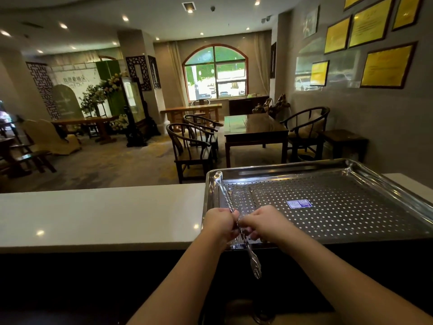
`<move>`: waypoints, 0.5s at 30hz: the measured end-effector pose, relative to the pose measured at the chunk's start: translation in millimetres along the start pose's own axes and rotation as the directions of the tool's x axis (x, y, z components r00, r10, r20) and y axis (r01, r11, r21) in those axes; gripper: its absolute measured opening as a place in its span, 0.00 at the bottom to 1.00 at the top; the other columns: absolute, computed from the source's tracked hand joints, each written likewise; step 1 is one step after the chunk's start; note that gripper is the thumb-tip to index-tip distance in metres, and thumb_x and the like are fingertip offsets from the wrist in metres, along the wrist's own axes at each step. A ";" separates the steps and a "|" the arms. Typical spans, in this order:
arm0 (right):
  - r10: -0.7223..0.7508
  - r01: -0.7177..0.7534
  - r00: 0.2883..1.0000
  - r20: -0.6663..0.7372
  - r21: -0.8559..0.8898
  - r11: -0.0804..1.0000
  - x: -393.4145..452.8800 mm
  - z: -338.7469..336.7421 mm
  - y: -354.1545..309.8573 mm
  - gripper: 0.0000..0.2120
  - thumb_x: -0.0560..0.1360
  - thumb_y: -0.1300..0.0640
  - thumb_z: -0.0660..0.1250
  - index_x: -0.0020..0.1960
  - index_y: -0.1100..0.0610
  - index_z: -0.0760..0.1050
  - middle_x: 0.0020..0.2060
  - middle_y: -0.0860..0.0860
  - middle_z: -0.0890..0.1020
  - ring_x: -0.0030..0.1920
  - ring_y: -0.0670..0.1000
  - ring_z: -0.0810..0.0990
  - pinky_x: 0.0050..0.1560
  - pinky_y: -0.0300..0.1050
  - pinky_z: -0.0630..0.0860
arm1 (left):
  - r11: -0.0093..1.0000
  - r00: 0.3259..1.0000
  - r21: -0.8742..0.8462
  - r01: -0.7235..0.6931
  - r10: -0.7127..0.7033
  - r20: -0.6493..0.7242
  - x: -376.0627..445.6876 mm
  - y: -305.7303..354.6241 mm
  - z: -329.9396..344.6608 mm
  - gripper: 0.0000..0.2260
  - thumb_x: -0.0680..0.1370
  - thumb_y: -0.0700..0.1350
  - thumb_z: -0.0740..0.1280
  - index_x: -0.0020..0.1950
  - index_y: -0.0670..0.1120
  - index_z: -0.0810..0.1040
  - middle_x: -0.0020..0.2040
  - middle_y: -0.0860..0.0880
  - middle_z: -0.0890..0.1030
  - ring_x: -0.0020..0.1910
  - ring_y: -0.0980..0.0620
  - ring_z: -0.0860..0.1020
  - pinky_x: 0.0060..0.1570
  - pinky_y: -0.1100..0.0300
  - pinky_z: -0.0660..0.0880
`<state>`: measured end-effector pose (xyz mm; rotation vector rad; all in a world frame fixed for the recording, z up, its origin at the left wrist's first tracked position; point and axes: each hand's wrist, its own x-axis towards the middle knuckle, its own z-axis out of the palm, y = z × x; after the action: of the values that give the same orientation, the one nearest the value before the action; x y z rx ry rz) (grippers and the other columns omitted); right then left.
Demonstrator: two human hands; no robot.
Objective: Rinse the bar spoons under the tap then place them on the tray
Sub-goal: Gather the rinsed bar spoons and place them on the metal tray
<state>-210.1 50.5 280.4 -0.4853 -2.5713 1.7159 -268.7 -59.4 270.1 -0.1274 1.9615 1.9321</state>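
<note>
A perforated steel tray point(351, 174) lies on the white counter point(100, 214), its near edge overhanging. My left hand point(220, 225) and my right hand point(267, 222) meet over the tray's near left corner, and both grip twisted steel bar spoons point(249, 250). The bundle runs from a spoon bowl near the tray's far left corner point(219, 175) down to a forked end point(256, 269) hanging past the tray's near edge. How many spoons are in the bundle is unclear. A further thin spoon point(251, 195) seems to lie on the perforated floor beyond my hands.
A blue sticker point(298, 204) sits mid-tray. Below the counter's front it is dark, with something round and metallic point(262, 316) at the bottom. Beyond the counter stand dark wooden chairs point(189, 146) and a table point(255, 131).
</note>
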 end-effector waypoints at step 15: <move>-0.094 0.088 0.984 -0.149 -0.044 0.995 -14.6 -9.6 9.6 0.11 0.73 0.59 0.70 0.31 0.56 0.79 0.29 0.55 0.81 0.27 0.48 0.75 0.30 0.40 0.72 | 0.997 0.996 -0.045 -0.062 0.065 0.063 -10.4 4.2 12.7 0.08 0.77 0.34 0.65 0.55 0.37 0.77 0.40 0.41 0.77 0.28 0.52 0.72 0.26 0.62 0.75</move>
<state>-192.1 58.7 277.9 -0.4713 -2.4828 1.5418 -257.9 -48.8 277.8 -0.0138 1.9045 1.9941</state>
